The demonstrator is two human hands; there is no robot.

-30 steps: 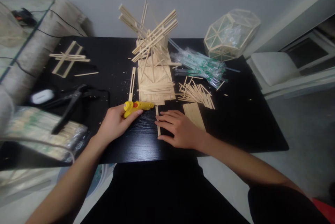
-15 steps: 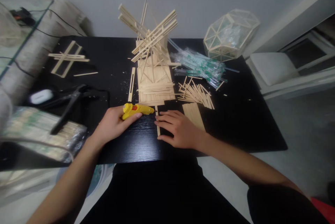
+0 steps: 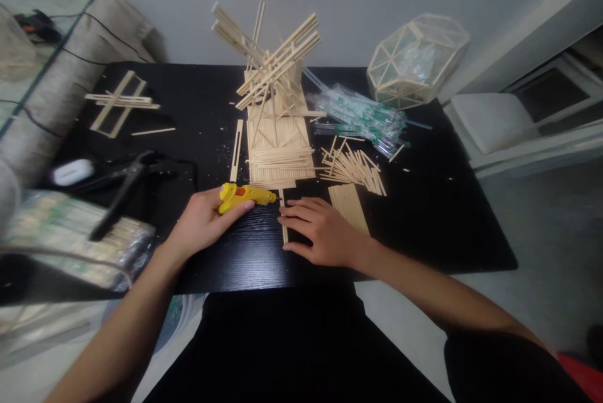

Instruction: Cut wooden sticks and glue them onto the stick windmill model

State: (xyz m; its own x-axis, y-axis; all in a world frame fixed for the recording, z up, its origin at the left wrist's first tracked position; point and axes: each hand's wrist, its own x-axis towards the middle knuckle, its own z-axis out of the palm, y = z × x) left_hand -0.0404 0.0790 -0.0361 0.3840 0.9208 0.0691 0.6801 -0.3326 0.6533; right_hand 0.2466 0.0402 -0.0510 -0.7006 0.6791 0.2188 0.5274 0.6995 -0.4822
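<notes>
My left hand (image 3: 202,218) is closed round a yellow glue gun (image 3: 245,196), its nozzle pointing right at the upper part of a narrow strip of wooden sticks (image 3: 285,235). From the right, my right hand (image 3: 318,230) rests its spread fingertips and thumb along that strip, which lies upright in view on the table; the fingers cover part of it. Just beyond stands a windmill-like model of wooden sticks (image 3: 277,70), with a slatted base (image 3: 280,133) and loose sticks laid across it.
Cut sticks (image 3: 355,167) and a slatted panel (image 3: 348,205) lie right of the base on the black table (image 3: 424,202). Behind are plastic wrappers (image 3: 362,117) and a glass polyhedron (image 3: 417,64). Leftward lie a stick frame (image 3: 120,102), a black tool (image 3: 125,193) and packaged sticks (image 3: 80,236).
The view shifts very slightly. Both hands, the glue gun and the strip stay in practically the same place.
</notes>
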